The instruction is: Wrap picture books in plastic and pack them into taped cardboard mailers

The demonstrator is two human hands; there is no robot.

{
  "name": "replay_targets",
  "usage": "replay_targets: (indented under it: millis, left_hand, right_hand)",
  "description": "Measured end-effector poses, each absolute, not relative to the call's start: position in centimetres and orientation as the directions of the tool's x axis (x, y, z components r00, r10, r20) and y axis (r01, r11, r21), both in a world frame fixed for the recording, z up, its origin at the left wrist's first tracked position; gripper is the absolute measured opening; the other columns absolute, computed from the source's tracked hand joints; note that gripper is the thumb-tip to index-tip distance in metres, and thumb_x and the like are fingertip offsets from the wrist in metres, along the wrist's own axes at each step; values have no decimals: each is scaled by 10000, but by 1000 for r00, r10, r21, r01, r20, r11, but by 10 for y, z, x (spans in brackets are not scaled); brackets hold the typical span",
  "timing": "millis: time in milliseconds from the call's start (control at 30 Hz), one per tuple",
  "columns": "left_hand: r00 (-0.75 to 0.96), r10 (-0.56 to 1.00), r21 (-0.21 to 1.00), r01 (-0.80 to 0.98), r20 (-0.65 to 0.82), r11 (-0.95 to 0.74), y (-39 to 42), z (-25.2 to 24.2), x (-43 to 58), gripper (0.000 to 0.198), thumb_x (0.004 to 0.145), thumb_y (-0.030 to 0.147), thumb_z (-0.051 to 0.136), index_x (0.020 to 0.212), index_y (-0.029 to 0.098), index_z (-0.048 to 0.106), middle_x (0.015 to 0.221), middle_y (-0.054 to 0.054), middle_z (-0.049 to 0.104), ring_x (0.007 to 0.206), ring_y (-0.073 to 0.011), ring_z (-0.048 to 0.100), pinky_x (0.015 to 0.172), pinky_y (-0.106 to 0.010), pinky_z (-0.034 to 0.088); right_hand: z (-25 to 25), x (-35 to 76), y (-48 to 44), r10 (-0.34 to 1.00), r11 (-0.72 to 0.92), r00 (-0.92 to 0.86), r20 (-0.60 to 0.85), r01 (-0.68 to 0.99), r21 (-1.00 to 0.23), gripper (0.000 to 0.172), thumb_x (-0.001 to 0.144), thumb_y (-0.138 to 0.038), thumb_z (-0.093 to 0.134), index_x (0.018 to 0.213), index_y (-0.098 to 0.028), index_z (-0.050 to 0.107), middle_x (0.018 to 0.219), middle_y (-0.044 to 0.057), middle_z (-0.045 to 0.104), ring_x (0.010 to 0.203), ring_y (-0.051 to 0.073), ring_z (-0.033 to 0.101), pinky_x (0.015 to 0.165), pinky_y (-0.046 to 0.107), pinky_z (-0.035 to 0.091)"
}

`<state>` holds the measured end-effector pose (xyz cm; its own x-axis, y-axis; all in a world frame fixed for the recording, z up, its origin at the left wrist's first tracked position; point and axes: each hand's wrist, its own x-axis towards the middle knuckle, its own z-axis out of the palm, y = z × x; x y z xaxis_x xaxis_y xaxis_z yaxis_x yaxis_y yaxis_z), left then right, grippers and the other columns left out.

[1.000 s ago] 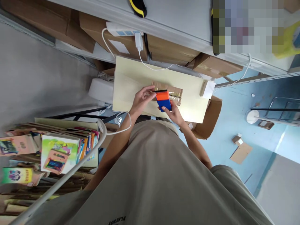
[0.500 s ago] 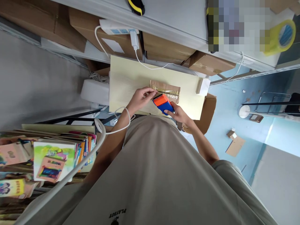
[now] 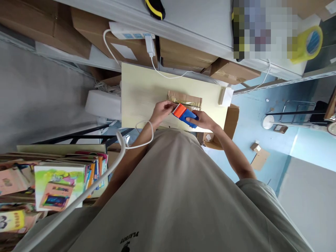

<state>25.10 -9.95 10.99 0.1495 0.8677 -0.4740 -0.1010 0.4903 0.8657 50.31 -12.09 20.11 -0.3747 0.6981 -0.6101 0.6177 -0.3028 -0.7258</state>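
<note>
A small parcel [image 3: 187,99] wrapped in shiny brown tape lies on a pale yellow table [image 3: 141,94]. My right hand [image 3: 206,121] is closed round an orange and blue tape dispenser [image 3: 185,114], held tilted at the parcel's near edge. My left hand [image 3: 162,109] sits just left of the dispenser, fingers pinched together at the parcel's near left corner; what they pinch is too small to make out.
A small white box [image 3: 226,96] stands at the table's right end. Cardboard boxes [image 3: 181,52] and a power strip [image 3: 131,33] sit under a grey shelf behind. A yellow tape roll [image 3: 306,43] lies on that shelf. Stacked colourful books [image 3: 57,182] are at my left.
My right hand has turned the dispenser from square-on to tilted and drawn it slightly right along the parcel's near edge. My left hand stays pinched at the parcel's corner.
</note>
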Motion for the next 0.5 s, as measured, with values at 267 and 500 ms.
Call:
replay_targets:
  millis: [267,500]
  left_hand:
    - [-94,873,868,-206,-478,452,-97,92,241,396,823,500,1018,861,170,802,767,-27,758,702,-135,667,661,-253,565]
    - [-183,831,844,-238,-525,481,-82,52,227,340,827,432,1006,846,168,793,766,-18,737,677,-117,635,648,-255,560]
  right_hand:
    - [245,530,-58,415,-384,-376,-829,753,-534,642,877,-820,913,936,-206,735,801,69,833,724,238,825,646,333,652]
    - [238,527,-12,303,-304,-347,-888,848,-435,624,874,-812,920,924,-206,778,746,67,816,745,257,820,757,384,666]
